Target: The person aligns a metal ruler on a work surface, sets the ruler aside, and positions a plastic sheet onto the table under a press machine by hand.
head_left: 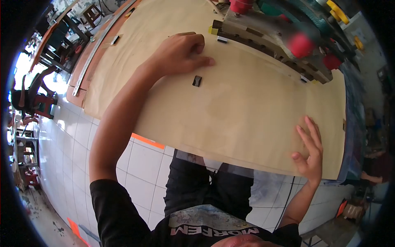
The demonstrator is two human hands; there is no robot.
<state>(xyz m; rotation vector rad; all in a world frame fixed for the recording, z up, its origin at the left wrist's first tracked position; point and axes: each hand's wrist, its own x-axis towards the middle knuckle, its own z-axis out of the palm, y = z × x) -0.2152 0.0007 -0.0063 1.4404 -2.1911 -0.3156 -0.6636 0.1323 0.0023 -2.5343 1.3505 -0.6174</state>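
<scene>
A large tan sheet (230, 119) covers the table in front of me. My left hand (183, 53) rests on its upper part, with the fingers curled in and the thumb stretched out to the right. No object shows in that hand, though the undersides of its fingers are hidden. Just below the thumb lies a small black block with a greyish middle (197, 81), apart from the hand; its kind is unclear. Near the sheet's right front edge is my right hand (311, 150), its fingers spread and nothing in it.
A machine with a long metal bar (271, 47) and red knobs (302, 45) stands over the sheet's far right side. Along the left edge lies a long metal ruler (96, 51), with a small black-and-white piece (115, 40) close by. A dark stool (91, 15) stands farther off.
</scene>
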